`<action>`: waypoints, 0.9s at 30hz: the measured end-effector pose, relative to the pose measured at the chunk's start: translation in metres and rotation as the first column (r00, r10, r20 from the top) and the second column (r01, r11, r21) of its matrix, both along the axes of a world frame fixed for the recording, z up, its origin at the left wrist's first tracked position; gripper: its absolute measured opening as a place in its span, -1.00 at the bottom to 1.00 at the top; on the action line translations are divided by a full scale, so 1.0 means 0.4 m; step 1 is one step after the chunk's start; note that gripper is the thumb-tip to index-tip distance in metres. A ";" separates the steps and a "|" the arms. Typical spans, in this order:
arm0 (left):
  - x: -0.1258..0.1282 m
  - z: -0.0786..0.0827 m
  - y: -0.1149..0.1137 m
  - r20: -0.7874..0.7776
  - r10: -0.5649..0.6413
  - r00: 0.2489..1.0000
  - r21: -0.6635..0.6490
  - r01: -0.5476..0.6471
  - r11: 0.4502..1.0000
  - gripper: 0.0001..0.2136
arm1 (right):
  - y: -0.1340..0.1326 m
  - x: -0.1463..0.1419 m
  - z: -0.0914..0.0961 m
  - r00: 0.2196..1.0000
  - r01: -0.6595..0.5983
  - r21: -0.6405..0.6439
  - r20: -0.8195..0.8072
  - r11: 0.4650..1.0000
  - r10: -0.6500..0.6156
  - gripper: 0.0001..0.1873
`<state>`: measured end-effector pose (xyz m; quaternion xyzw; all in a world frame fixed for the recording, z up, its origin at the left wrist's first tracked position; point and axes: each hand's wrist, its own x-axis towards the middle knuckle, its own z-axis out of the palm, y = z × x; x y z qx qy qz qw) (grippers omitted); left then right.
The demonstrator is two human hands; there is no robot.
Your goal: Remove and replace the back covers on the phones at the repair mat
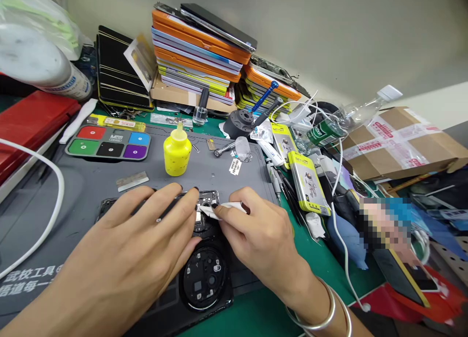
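An opened smartphone (210, 196) with bare circuitry lies on the grey work mat, partly hidden by both hands. My left hand (146, 234) rests across it, fingers stretched out, nothing visibly held. Between thumb and fingers, my right hand (256, 225) pinches a folded white tissue (210, 212), whose tip touches the circuitry at the phone's right end. Just below, a black phone back cover (228, 278) with a large round camera ring lies inner side up, its left part under my left hand. Behind the phone stands a yellow squeeze bottle (177, 152).
A metal blade (132, 181) and a coloured magnetic pad (109, 143) sit on the mat (234, 137). Screwdrivers stand in a black round holder (239, 122). Yellow boxes (309, 181), a plastic bottle (329, 127) and white cables crowd the right. Stacked cases (199, 45) rise behind.
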<state>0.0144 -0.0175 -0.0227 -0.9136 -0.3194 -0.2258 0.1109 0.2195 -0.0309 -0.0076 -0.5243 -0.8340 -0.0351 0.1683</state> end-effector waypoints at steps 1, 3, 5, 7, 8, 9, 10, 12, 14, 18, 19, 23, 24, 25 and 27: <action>0.001 0.001 0.000 0.008 0.003 1.000 0.003 -0.003 1.000 -0.73 | 0.000 -0.001 0.000 1.000 0.005 0.009 0.004 1.000 -0.005 -0.78; 0.004 0.002 0.000 0.014 0.014 1.000 0.011 -0.014 1.000 -0.74 | 0.000 -0.003 0.000 1.000 0.009 0.019 0.011 1.000 -0.009 -0.78; 0.007 0.004 -0.001 0.003 0.012 1.000 0.038 -0.012 0.999 -0.74 | -0.001 -0.005 0.000 1.000 0.008 0.014 0.013 1.000 -0.008 -0.78; 0.011 0.006 -0.004 -0.023 0.003 1.000 0.054 -0.002 0.999 -0.74 | -0.001 -0.006 -0.001 1.000 0.010 0.014 0.021 1.000 -0.010 -0.77; 0.013 0.006 -0.006 -0.026 0.003 1.000 0.059 -0.002 0.998 -0.74 | -0.001 -0.007 -0.001 1.000 0.008 0.017 0.023 1.000 -0.009 -0.77; 0.014 0.006 -0.007 -0.030 0.002 1.000 0.061 0.000 0.998 -0.75 | -0.001 -0.008 -0.001 1.000 0.005 0.022 0.023 1.000 -0.006 -0.77; 0.014 0.005 -0.009 -0.034 0.005 0.999 0.055 -0.003 0.999 -0.76 | 0.000 -0.009 -0.001 1.000 0.001 0.026 0.020 1.000 -0.002 -0.76; 0.013 0.002 -0.013 -0.019 0.023 1.000 0.042 -0.023 0.999 -0.77 | 0.001 -0.011 -0.001 1.000 -0.005 0.019 0.003 1.000 0.005 -0.76; 0.011 0.000 -0.016 -0.008 0.043 0.999 0.033 -0.042 0.999 -0.76 | 0.002 -0.010 0.001 1.000 -0.001 0.008 -0.017 1.000 0.002 -0.76; 0.011 -0.002 -0.016 0.009 0.023 1.000 0.018 -0.023 1.000 -0.73 | 0.003 -0.002 0.004 0.999 -0.016 -0.019 -0.039 1.000 0.015 -0.77; 0.011 -0.001 -0.015 0.011 0.026 1.000 0.004 -0.026 1.000 -0.73 | 0.003 -0.001 0.004 0.999 -0.021 -0.026 -0.040 0.999 0.020 -0.78; 0.012 0.000 -0.004 -0.009 0.053 0.999 -0.011 -0.053 0.999 -0.73 | 0.005 0.000 0.003 0.999 0.000 -0.018 -0.043 1.000 -0.001 -0.77; 0.012 0.000 -0.003 -0.016 0.044 0.999 -0.006 -0.044 0.999 -0.73 | 0.005 0.000 0.004 0.999 0.002 -0.018 -0.045 1.000 -0.003 -0.77; 0.013 -0.001 -0.003 -0.016 0.031 0.999 0.001 -0.031 1.000 -0.73 | 0.004 0.000 0.004 0.999 0.002 -0.018 -0.048 1.000 -0.003 -0.77; 0.014 -0.006 -0.008 -0.008 0.030 1.000 -0.008 -0.030 1.000 -0.73 | 0.002 0.001 0.006 0.999 -0.005 -0.016 -0.049 1.000 0.004 -0.77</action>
